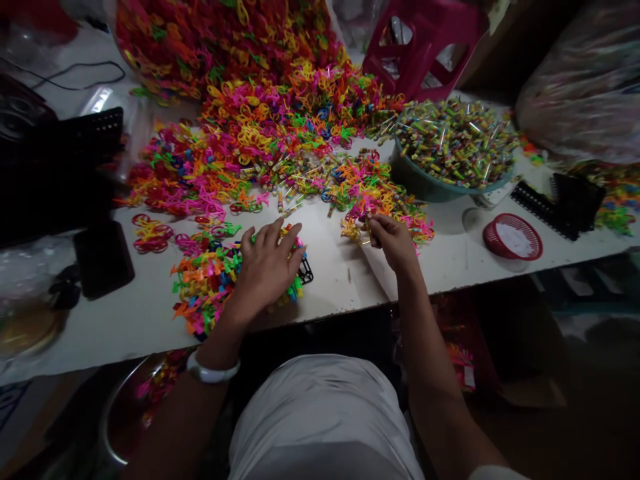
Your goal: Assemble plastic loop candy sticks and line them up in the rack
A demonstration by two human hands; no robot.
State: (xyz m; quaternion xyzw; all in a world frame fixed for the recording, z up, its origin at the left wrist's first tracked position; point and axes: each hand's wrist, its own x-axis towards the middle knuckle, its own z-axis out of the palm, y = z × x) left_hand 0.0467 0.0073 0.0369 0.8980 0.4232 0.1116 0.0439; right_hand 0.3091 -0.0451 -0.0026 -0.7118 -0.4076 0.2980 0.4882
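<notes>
Nearby, teal basin (425, 188) heaped with tubes (457, 143); right fingers (384, 229) pinching small piece (369, 231).

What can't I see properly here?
In the head view:
Black plastic lattice: mostly hidden by the left hand and colourful plastic pieces.
Tiny yellowish piece: too small and blurred, partly covered by the right hand.
Round silver-rimmed bowl: partly behind the left forearm.

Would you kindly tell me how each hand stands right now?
Left hand: open, over the colorful pieces.
Right hand: closed, pinching a small item, too blurred to name.
</notes>
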